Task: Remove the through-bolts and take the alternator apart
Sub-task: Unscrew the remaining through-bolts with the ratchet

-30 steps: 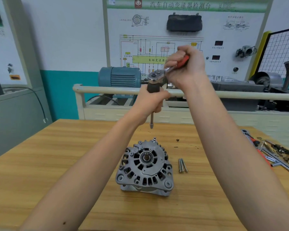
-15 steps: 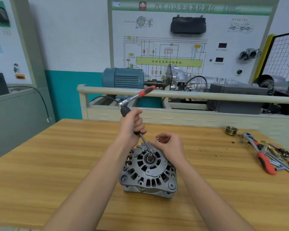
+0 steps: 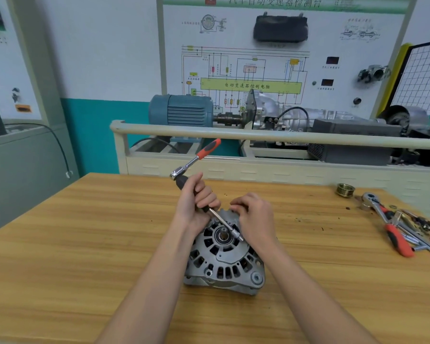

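The grey alternator (image 3: 224, 259) lies face up on the wooden table (image 3: 85, 244), its bearing and shaft end showing in the middle. My left hand (image 3: 196, 204) grips the black extension of a ratchet (image 3: 204, 153) with a red handle. The extension slants down, and its metal tip (image 3: 236, 235) sits just right of the shaft. My right hand (image 3: 255, 219) is at the alternator's far right rim, fingers curled and pinching a through-bolt that they mostly hide.
A brass-coloured pulley (image 3: 345, 189) sits at the table's far right. Near it lie a second red-handled ratchet (image 3: 392, 234) and several loose tools. A beige rail (image 3: 283, 137) of a test bench runs behind the table.
Both hands have come down from chest height to the alternator. My right hand has let go of the ratchet handle and taken the bolt at the far rim; the loose bolts are now hidden.
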Motion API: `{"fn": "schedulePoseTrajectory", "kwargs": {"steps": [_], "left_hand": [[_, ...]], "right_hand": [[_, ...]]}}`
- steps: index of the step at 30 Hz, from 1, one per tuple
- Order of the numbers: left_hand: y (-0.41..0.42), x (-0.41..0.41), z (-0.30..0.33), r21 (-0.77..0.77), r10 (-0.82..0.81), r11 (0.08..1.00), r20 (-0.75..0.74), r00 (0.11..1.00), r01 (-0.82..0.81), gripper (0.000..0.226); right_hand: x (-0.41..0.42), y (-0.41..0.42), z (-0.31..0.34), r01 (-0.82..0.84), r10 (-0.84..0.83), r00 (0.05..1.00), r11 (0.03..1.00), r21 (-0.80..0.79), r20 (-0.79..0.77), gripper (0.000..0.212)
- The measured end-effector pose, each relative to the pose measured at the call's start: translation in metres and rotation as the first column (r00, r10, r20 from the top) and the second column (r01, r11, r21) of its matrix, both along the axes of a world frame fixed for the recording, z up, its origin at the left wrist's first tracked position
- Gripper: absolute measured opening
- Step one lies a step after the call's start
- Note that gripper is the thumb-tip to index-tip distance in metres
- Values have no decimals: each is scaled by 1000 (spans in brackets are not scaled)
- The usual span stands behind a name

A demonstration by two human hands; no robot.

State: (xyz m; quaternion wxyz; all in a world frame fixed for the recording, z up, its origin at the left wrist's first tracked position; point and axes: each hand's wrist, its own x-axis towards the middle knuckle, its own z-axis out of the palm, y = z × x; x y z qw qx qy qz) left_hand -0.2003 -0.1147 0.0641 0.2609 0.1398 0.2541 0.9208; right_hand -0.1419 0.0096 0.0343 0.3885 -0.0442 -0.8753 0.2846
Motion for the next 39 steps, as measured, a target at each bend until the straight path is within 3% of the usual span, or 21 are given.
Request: {"fn": "schedulePoseTrajectory", "kwargs": {"steps": [5, 8, 12, 16, 19, 22, 24, 29, 33, 39], "left_hand": [[3, 3, -1, -38, -6, 999, -57, 998, 4, 32], [3, 2, -2, -53, 3, 999, -38, 999, -5, 27], [0, 1, -3, 0, -36, 999, 23, 999, 36, 30], [1, 3, -5, -63, 10, 998, -36, 999, -13, 31], [2, 3, -4, -89, 32, 995, -82, 996, -39, 30], [1, 3, -7, -55, 21, 998, -75, 997, -25, 29], [-1, 4, -10, -32, 17, 999, -78, 997, -20, 29], [-3, 8, -8, -122, 40, 991, -133, 990, -56, 28], [0, 12, -8, -201, 85, 970, -245, 966, -136, 28], [1, 14, -9, -225, 102, 959, -286, 953, -170, 30]], "right_hand": [[0, 1, 8, -51, 48, 998, 992, 119, 30, 18], [2, 2, 12, -93, 93, 996, 989, 110, 12, 19], [5, 1, 3, -84, 95, 987, 992, 92, -127, 19], [8, -1, 7, -90, 105, 979, 992, 88, -176, 18], [12, -4, 31, -107, 127, 925, 991, 75, -357, 16], [12, 3, 57, -126, 90, 873, 991, -42, -479, 15], [14, 13, 55, -122, 26, 896, 974, -190, -443, 17], [28, 53, -21, 67, -129, 989, 839, -540, -78, 17], [43, 77, -69, 183, -220, 975, 763, -620, 17, 27], [43, 87, -95, 261, -248, 963, 772, -580, 103, 29]]}}
